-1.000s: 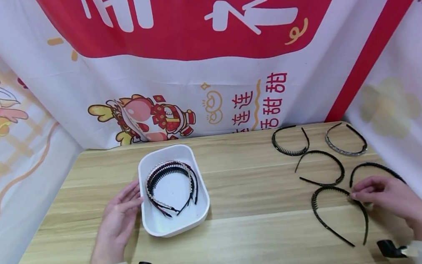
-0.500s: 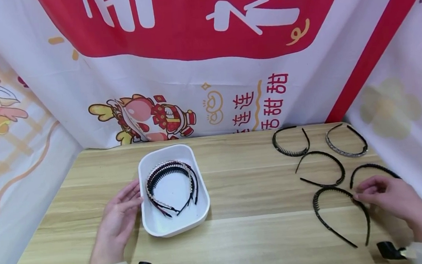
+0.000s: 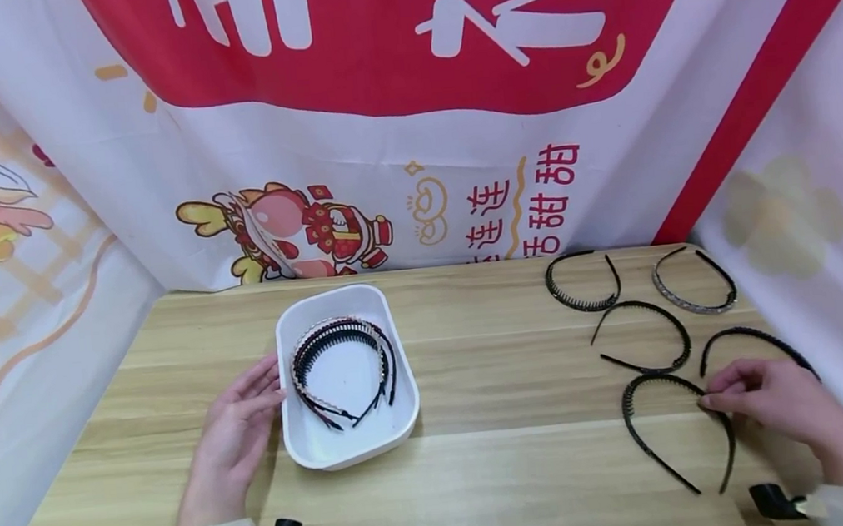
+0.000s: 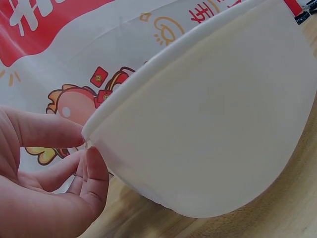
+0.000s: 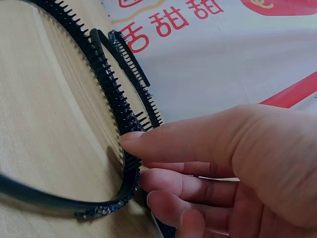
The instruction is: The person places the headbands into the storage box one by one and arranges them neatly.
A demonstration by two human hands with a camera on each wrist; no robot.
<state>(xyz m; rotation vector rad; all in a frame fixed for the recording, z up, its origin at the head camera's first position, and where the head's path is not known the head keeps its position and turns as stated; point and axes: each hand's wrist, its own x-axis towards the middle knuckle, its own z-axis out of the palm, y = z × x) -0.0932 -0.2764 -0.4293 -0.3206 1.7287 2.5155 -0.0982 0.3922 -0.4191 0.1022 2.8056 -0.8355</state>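
Observation:
In the head view my left hand [image 3: 237,434] is at the near-left wall of a white plastic bin [image 3: 355,448]. The left wrist view shows thumb and fingertip pinching the bin's rim [image 4: 173,49]. Several headbands [image 3: 337,330], dark and pale, lie nested inside. On the right, my right hand [image 3: 772,399] pinches a black toothed headband [image 3: 635,432] by its right side. Seen from the right wrist, the thumb lies over the band [image 5: 111,84] and the fingers are behind it. Its ends point toward me.
Beyond the held one lie a black headband [image 3: 679,332], a black toothed headband [image 3: 576,304] and a silvery glittering headband [image 3: 684,304]. Another dark headband [image 3: 754,330] is partly behind my right hand. Printed cloth [image 3: 385,191] hangs along the wooden table's [image 3: 500,473] back and sides.
The held headband's ends swing slightly to the left, and the right hand shifts only a little. My left hand and the bin stay in place.

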